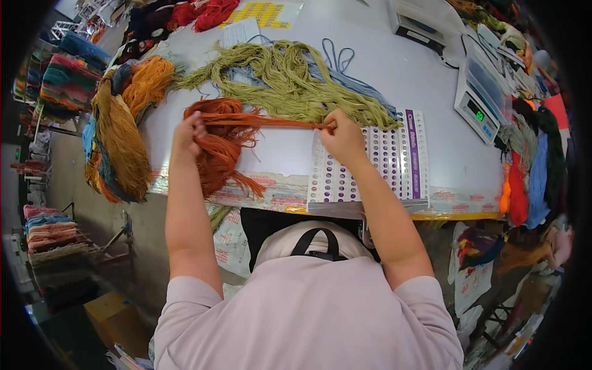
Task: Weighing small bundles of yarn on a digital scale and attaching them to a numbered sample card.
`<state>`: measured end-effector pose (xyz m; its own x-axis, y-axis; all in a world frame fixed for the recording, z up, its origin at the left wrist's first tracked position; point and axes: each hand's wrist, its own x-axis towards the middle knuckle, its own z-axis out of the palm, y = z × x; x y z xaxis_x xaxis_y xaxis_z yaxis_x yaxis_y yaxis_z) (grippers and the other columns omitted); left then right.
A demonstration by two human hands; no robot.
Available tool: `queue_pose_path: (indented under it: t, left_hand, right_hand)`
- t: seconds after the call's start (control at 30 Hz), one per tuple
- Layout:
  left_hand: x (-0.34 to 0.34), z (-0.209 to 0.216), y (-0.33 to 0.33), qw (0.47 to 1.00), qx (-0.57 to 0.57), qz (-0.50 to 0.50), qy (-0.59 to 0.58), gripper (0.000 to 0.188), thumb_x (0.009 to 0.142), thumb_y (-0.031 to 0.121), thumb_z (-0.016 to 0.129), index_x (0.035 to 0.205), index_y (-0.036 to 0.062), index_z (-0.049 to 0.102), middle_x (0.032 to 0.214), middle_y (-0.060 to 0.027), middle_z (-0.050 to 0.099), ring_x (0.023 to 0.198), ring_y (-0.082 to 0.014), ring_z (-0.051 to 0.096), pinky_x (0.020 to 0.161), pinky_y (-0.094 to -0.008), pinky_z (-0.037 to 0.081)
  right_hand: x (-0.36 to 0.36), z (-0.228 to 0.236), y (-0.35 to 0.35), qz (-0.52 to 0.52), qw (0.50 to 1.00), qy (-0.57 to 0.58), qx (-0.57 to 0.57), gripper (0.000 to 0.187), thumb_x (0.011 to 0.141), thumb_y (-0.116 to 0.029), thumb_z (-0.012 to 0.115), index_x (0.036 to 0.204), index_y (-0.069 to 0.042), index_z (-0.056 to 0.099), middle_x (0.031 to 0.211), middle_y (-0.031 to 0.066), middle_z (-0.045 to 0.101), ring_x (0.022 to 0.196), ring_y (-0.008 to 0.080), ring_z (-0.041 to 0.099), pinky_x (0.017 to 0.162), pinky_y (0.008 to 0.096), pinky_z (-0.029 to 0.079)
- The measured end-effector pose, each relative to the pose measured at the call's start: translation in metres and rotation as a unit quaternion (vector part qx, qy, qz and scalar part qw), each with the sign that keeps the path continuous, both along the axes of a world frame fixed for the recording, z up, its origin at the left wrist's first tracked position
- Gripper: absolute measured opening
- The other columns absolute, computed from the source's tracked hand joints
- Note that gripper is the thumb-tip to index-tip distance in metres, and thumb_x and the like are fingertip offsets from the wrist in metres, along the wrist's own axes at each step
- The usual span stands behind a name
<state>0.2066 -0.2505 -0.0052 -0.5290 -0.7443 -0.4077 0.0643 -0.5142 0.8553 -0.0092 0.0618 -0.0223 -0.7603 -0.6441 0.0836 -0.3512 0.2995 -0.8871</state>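
Right hand (341, 137) pinches strands of rust-orange yarn hank (222, 148), stretched straight above white tabletop (285, 151); left hand (189, 137) grips its left edge; olive-green yarn hank (280, 77) lies just beyond

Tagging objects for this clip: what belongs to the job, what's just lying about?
Job:
- rust-orange, loose-stranded yarn hank, at the left hand, strands pinched in the right hand
- white rectangular board with hole rows and purple stripe, close by; possibly

Apparently lying about:
- long olive-green yarn hank
- golden-brown yarn bundle
- boxy pale digital scale with green-lit display
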Motion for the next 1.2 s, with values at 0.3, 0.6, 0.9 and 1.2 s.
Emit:
queue_pose_path:
  t: [0.3,0.6,0.9,1.2]
  left_hand:
    - [-0.043,0.099,-0.047,0.963,-0.253,0.059,0.076,0.009,0.096,0.014,0.047,0.097,0.0046,0.047,0.078,-0.0051,0.052,0.054,-0.015,0.052,0.055,-0.0242,0.05]
    - [-0.059,0.112,0.108,0.986,-0.013,-0.163,0.017,0.021,0.093,0.02,0.052,0.102,0.002,0.059,0.089,-0.0097,0.069,0.062,-0.0118,0.062,0.048,-0.0228,0.048]
    - [-0.049,0.109,0.182,0.902,0.163,-0.336,0.218,0.049,0.096,0.028,0.037,0.134,-0.0039,0.041,0.123,-0.0163,0.055,0.11,-0.0223,0.055,0.098,-0.0365,0.041]
    - [-0.042,0.12,0.184,0.935,0.001,-0.31,0.174,0.049,0.081,0.003,0.062,0.127,-0.005,0.048,0.107,-0.0092,0.062,0.097,-0.0177,0.06,0.088,-0.034,0.047]
  right_hand:
    - [0.006,0.004,-0.003,-0.032,0.985,0.141,0.097,0.03,0.074,-0.014,0.058,0.104,-0.009,0.057,0.092,0.0068,0.06,0.078,0.0281,0.062,0.065,0.039,0.049]
    - [0.039,0.04,-0.006,-0.035,0.989,-0.065,-0.124,0.015,0.084,-0.012,0.062,0.096,-0.004,0.065,0.078,0.0002,0.06,0.065,0.0068,0.052,0.061,0.0225,0.044]
    - [0.072,0.099,-0.002,0.116,0.917,-0.331,-0.193,0.009,0.085,-0.008,0.062,0.086,0.001,0.061,0.076,0.0011,0.06,0.066,0.0057,0.05,0.06,0.0199,0.04]
    - [0.075,0.104,0.008,0.121,0.895,-0.357,-0.238,0.005,0.086,-0.006,0.059,0.086,-0.001,0.06,0.078,-0.003,0.057,0.068,0.0023,0.048,0.06,0.0185,0.038]
